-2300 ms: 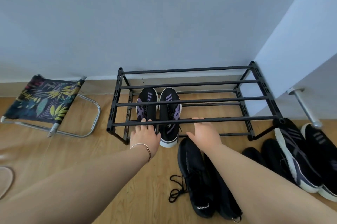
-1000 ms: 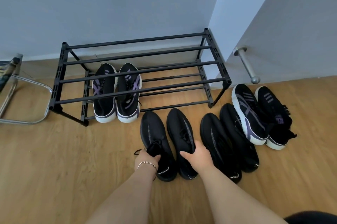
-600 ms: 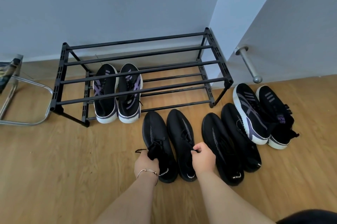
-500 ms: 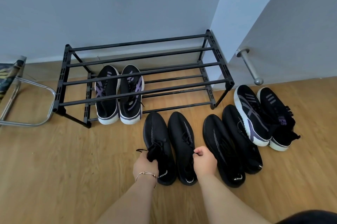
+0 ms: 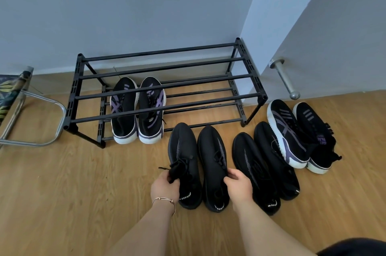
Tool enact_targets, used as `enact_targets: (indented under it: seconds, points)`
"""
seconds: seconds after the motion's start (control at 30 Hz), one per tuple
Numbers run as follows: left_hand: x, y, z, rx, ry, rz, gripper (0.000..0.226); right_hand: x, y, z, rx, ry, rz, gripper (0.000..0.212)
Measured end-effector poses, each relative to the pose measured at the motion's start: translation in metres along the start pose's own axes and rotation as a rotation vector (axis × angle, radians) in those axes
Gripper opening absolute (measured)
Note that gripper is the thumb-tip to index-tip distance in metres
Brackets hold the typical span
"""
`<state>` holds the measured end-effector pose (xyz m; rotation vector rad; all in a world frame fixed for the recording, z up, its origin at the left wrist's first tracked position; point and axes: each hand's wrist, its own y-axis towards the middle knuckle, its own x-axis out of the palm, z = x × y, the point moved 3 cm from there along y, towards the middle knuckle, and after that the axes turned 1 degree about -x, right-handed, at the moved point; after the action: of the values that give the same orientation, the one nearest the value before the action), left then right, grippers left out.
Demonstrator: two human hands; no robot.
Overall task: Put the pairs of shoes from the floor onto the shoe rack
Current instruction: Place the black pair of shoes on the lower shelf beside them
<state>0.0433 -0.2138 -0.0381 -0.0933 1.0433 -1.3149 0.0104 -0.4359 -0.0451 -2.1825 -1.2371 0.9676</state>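
A black two-tier shoe rack (image 5: 167,107) stands against the wall. On its lower tier sits a pair of black shoes with purple stripes (image 5: 137,109). In front of it, on the floor, lies a pair of plain black knit shoes. My left hand (image 5: 166,188) grips the collar of the left black shoe (image 5: 182,151). My right hand (image 5: 238,185) grips the collar of the right black shoe (image 5: 213,159). Both soles look to be on the floor. A second black pair (image 5: 263,164) and a black-and-purple pair (image 5: 300,134) lie to the right.
A folding stool with a metal frame (image 5: 27,114) stands left of the rack. A door with a metal doorstop (image 5: 286,78) is at the right, close to the rack's end. Open wooden floor (image 5: 73,193) lies to the left of my arms.
My hands left the rack's front bar, came back to the black pair on the floor and closed on their collars. The view swung right and down.
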Motion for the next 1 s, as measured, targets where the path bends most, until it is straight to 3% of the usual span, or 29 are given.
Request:
enact_targets:
  seconds: [0.2, 0.7, 0.8, 1.0]
  points:
    - [-0.009, 0.01, 0.042, 0.042, -0.054, 0.032, 0.022, -0.008, 0.012, -0.043, -0.084, 0.035, -0.044, 0.037]
    - [-0.013, 0.122, 0.172, 0.23, 0.173, 0.089, 0.012, 0.03, 0.108, -0.174, -0.332, -0.072, -0.055, 0.033]
    - [-0.007, 0.137, 0.183, 0.258, 0.291, 0.089, 0.022, 0.035, 0.128, -0.18, -0.337, -0.138, -0.035, 0.026]
    - [-0.002, 0.16, 0.186, 0.208, 0.288, 0.064, 0.017, 0.042, 0.153, -0.183, -0.262, -0.149, 0.005, 0.018]
